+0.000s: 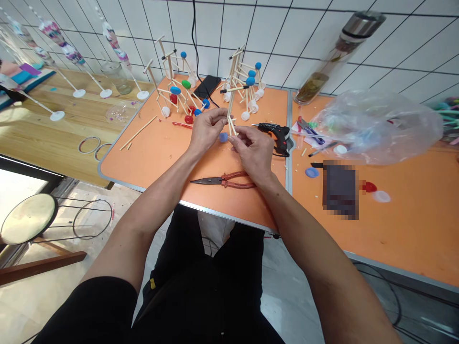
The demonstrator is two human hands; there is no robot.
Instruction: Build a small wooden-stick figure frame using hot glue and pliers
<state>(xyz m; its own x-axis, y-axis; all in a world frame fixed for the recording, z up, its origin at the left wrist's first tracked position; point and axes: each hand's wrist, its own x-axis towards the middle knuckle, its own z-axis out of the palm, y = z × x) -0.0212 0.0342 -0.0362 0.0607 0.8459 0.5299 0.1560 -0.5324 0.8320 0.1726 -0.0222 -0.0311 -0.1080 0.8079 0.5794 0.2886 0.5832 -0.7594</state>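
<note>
My left hand (211, 126) pinches a small frame of thin wooden sticks (231, 107) on its left side. From the right, my right hand (254, 149) grips the frame's lower sticks with closed fingertips. A blue bottle cap (224, 137) shows just beneath the hands, and whether it is joined to the frame I cannot tell. Red-handled long-nose pliers (234, 180) lie in front of my hands, partly under my right forearm. Right of my right hand rests a black glue gun (275, 134). Behind stand several stick models (179, 88) with coloured caps.
A black phone (207, 87) lies by the tiled wall. Loose sticks (138, 133) are on the left. Over on the right are a plastic bag (380, 126), a utility knife (311, 131), loose caps (311, 172) and a tall glass bottle (337, 57). A stool (28, 218) stands at far left.
</note>
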